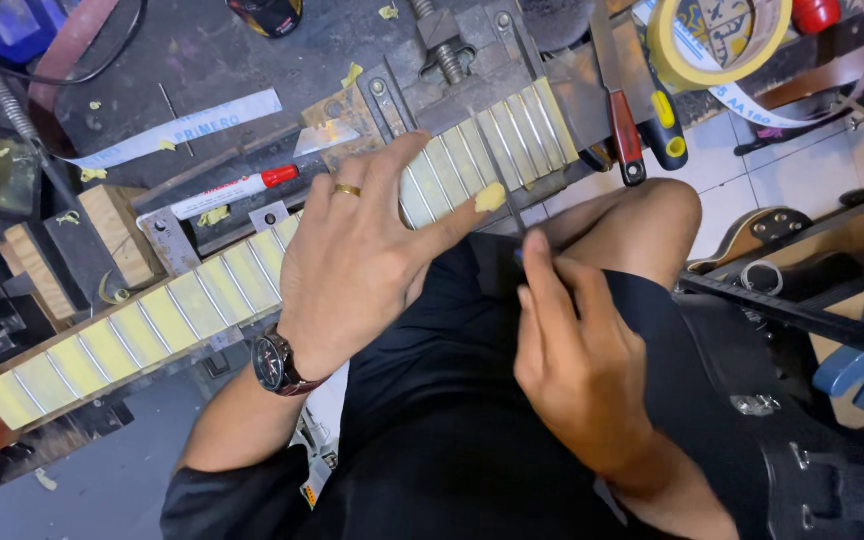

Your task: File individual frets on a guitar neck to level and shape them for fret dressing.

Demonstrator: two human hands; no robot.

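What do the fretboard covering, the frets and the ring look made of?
Fretboard covering: pale yellow masking tape, matte, papery. Frets: bare metal, shiny silver strips between the tape. Ring on the left hand: gold-coloured metal, polished; actual alloy unclear.

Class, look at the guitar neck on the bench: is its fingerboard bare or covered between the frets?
Covered. Strips of yellow masking tape lie between the frets along the guitar neck; only the metal frets show. The left hand hides one stretch.

Left hand [352, 265] flat on taped guitar neck [252, 275], tape scrap on thumb. Right hand [577, 350] at 4 o'clock pinches thin tool [502, 190], probably a file. Tape roll [717, 35] at 1 o'clock; red marker [237, 190] at 10.
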